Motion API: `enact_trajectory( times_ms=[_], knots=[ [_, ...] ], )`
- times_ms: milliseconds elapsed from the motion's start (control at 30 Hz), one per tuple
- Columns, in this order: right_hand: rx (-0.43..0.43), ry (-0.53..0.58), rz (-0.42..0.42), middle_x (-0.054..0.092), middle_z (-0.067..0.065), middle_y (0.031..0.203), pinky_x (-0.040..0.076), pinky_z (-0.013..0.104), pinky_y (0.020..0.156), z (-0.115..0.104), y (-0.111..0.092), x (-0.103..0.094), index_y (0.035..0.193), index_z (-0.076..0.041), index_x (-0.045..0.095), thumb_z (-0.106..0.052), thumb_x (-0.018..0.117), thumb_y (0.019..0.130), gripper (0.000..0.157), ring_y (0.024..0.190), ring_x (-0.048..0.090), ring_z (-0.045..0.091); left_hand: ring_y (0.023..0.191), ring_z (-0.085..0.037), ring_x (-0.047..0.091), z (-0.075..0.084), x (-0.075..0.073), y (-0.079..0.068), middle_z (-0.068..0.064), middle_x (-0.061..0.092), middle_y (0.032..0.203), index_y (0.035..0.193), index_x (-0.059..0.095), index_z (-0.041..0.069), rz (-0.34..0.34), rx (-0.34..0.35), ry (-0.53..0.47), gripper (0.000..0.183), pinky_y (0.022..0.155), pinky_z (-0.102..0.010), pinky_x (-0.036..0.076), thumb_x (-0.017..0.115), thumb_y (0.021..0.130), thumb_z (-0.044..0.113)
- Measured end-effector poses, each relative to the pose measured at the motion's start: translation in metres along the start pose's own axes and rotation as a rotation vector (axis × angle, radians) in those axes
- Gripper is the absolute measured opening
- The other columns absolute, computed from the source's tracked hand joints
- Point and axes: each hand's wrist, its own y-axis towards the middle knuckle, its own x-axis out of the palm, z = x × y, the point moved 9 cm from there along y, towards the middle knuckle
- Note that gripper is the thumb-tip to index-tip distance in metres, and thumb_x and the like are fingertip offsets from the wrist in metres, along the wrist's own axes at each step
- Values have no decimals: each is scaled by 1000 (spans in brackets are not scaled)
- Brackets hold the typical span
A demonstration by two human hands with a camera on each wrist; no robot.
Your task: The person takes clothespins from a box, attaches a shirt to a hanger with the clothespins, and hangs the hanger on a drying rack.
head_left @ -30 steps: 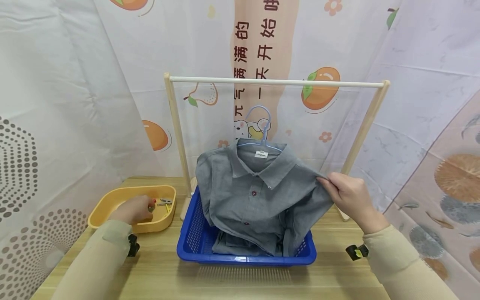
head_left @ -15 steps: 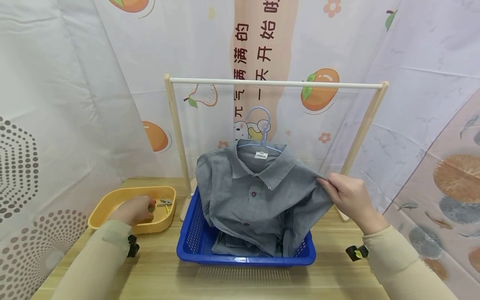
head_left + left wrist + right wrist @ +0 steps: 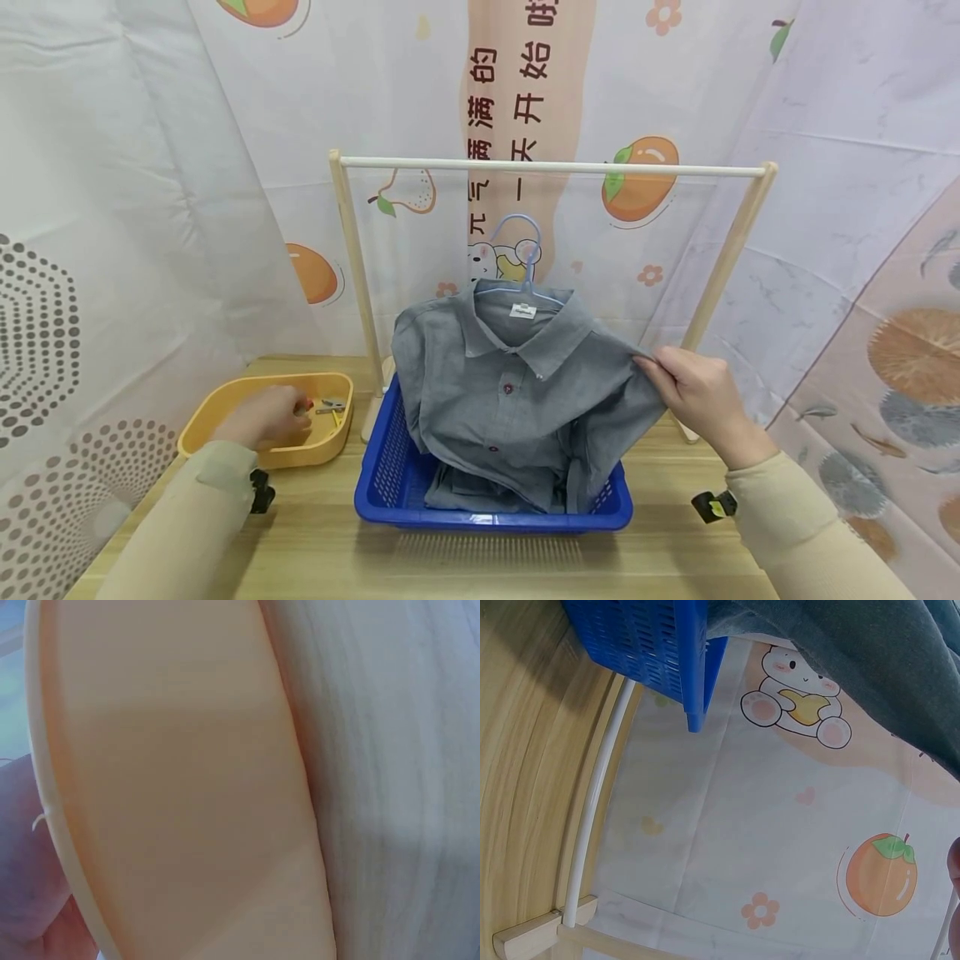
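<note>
A grey button-up shirt (image 3: 480, 392) on a blue hanger (image 3: 529, 258) sits over the blue basket (image 3: 487, 522), its collar upright. My right hand (image 3: 693, 392) pinches the shirt at the shoulder on the right and draws the cloth outward. In the right wrist view, part of the shirt (image 3: 877, 667) spans the top, with a fingertip at the right edge. My left hand (image 3: 266, 415) is inside the yellow tray (image 3: 326, 452), fingers pointing down beside a small red piece (image 3: 308, 403). I cannot tell whether they grip it. Next to it lie a grey clip (image 3: 330, 405) and a yellow one (image 3: 336, 419).
Behind the basket stands a wooden rack with a white crossbar (image 3: 555, 165); its wooden posts (image 3: 727, 258) rise on both sides. More folded grey cloth (image 3: 480, 492) lies in the basket. A patterned curtain (image 3: 292, 150) closes off the back of the wooden table (image 3: 315, 550).
My left hand has shifted slightly up and left within the tray. The right hand keeps its hold on the shirt, which stays put.
</note>
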Motion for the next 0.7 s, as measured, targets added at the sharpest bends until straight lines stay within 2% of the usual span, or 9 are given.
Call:
enact_trajectory(
  times_ms=[167, 333, 500, 700],
  knots=[
    [6, 3, 0, 28, -13, 63, 22, 20, 43, 0, -1, 0, 66, -17, 41, -36, 52, 108, 47, 53, 22, -1, 62, -17, 49, 1, -4, 2, 0, 53, 71, 78, 62, 14, 43, 26, -14, 20, 57, -35, 38, 72, 94, 22],
    [4, 5, 2, 29, -12, 63, 23, 20, 42, 0, -1, 0, 66, -17, 42, -36, 52, 108, 47, 53, 22, -2, 63, -17, 49, 3, -12, 0, 1, 55, 72, 81, 65, 13, 91, 53, -35, 18, 58, -35, 38, 72, 94, 23],
    [1, 13, 4, 29, -13, 63, 23, 19, 43, 0, 0, 0, 66, -17, 42, -36, 53, 108, 47, 53, 22, -1, 67, -18, 51, 5, -18, -3, -1, 59, 78, 90, 70, 9, 80, 45, -133, 17, 60, -36, 41, 70, 97, 25],
    [-3, 11, 5, 30, -12, 62, 23, 20, 43, -1, 0, 0, 66, -17, 43, -35, 53, 108, 47, 53, 24, -1, 63, -19, 53, 5, -24, -4, -6, 64, 83, 100, 69, 4, 73, 29, -243, 21, 56, -36, 42, 67, 100, 25]
  ],
)
